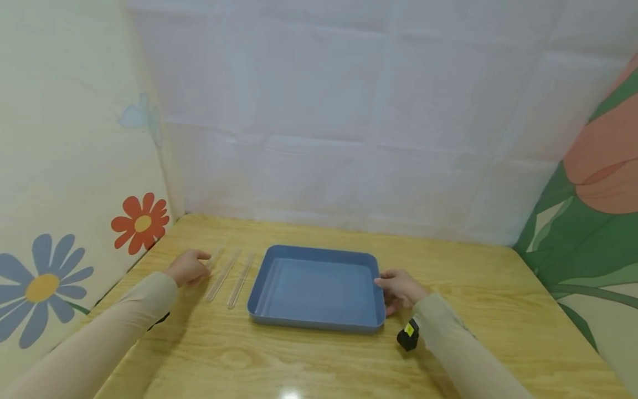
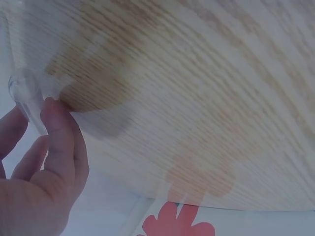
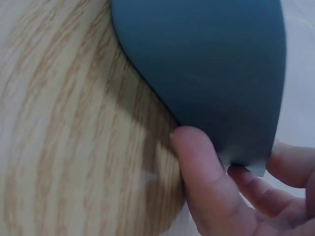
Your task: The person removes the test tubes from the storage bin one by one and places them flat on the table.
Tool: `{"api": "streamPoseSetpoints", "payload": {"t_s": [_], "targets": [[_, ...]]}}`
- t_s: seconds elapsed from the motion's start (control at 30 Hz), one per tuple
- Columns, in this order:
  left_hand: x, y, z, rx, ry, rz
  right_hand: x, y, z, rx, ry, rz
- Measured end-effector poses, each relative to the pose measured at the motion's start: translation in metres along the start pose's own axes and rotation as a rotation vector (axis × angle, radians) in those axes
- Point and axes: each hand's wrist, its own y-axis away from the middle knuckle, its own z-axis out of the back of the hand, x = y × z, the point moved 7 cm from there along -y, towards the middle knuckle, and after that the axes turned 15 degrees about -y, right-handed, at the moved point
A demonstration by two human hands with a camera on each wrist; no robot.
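A shallow blue tray lies on the wooden table, and my right hand holds it by its right side. In the right wrist view the fingers and thumb of that hand are at either side of the tray's wall. Left of the tray, my left hand pinches a clear test tube with a rounded end between thumb and fingers. Two more clear test tubes, one nearer the hand and one nearer the tray, lie side by side on the table.
The wood-grain table meets a white cloth backdrop behind. Flower-printed panels stand at the left and the right. A black wrist device with a yellow mark sits at the right sleeve.
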Motion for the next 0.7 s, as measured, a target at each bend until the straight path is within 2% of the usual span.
{"api": "streamPoseSetpoints", "payload": {"t_s": [0.17, 0.4, 0.57, 0.7], "targets": [[-0.0021, 0.0012, 0.0002, -0.022, -0.056, 0.001, -0.0009, 0.0, -0.0006, 0.001, -0.002, -0.001], [-0.0052, 0.001, -0.0012, -0.054, -0.072, 0.006, -0.0016, -0.0003, -0.0004, 0.002, -0.008, -0.003], [-0.0066, -0.0007, 0.0005, -0.084, -0.172, -0.003, -0.0014, -0.0011, -0.0005, 0.006, -0.01, -0.004], [-0.0057, -0.0005, 0.0021, -0.071, -0.235, 0.011, -0.0003, -0.0008, -0.0008, 0.002, -0.005, -0.008]]}}
